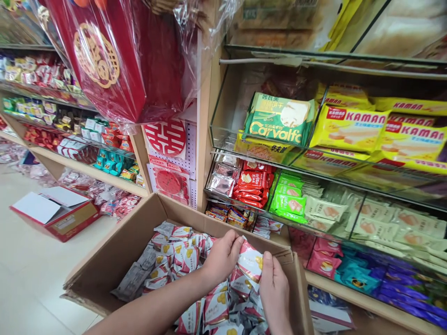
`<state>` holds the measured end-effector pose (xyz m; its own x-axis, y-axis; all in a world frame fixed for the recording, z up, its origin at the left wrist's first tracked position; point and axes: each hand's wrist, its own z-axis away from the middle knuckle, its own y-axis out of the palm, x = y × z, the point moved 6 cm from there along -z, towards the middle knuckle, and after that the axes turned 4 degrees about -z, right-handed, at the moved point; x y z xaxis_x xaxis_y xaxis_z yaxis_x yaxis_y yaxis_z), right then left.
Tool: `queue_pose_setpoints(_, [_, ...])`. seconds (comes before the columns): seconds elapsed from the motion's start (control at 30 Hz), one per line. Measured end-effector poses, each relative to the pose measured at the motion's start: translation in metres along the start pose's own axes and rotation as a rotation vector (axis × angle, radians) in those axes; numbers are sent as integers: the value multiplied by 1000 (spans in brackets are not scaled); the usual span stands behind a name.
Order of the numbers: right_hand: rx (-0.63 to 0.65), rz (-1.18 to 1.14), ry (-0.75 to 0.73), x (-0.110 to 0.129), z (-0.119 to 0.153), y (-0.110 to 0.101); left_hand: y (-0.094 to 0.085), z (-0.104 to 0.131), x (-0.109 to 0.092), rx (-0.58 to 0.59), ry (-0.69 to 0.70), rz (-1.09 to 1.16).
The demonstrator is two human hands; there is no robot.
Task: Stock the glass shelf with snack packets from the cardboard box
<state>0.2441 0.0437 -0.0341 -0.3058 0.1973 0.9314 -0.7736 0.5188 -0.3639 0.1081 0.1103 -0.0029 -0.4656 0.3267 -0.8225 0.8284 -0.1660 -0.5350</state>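
Note:
Between my two hands is a small pink-and-white snack packet with yellow pictures on it. My left hand pinches its upper left corner, and my right hand grips its right edge with thumb and fingers. Both hands are over an open cardboard box. Inside it lies a heap of similar pink-and-white packets. Some silver-grey packets lie face down at the heap's left side.
Glass-fronted shelves of bagged snacks rise behind and right of the box. A plastic-wrapped red gift bag hangs at the upper left. A red-and-white carton stands on the tiled floor at the left, near more shelves.

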Motion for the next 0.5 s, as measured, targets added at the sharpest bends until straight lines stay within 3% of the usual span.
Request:
queue_pose_setpoints(0.27, [-7,-63,-10,-8,-1,-2,5,5,-6,-12,5,76])
queue_pose_setpoints(0.5, [66,-405,81,-17,-3,3,8,7,-9,-53,-21,156])
